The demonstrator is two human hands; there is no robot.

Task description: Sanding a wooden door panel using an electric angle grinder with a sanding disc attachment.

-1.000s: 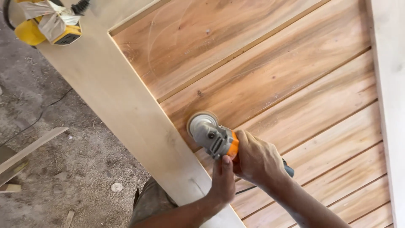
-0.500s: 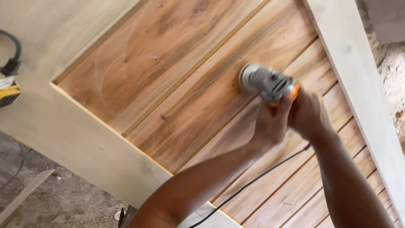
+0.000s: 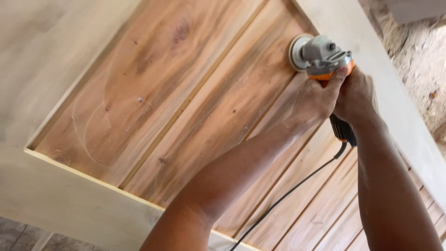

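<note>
Wooden door panel (image 3: 153, 102) bears a grey-orange sander (image 3: 320, 56), both hands clenched on it: left (image 3: 316, 100), right (image 3: 355, 95).

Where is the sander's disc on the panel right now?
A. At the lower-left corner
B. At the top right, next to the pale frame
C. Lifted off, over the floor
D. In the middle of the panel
B: the sander held in both hands, left hand and right hand, has its disc on the slatted panel right beside the pale frame at upper right.
</note>
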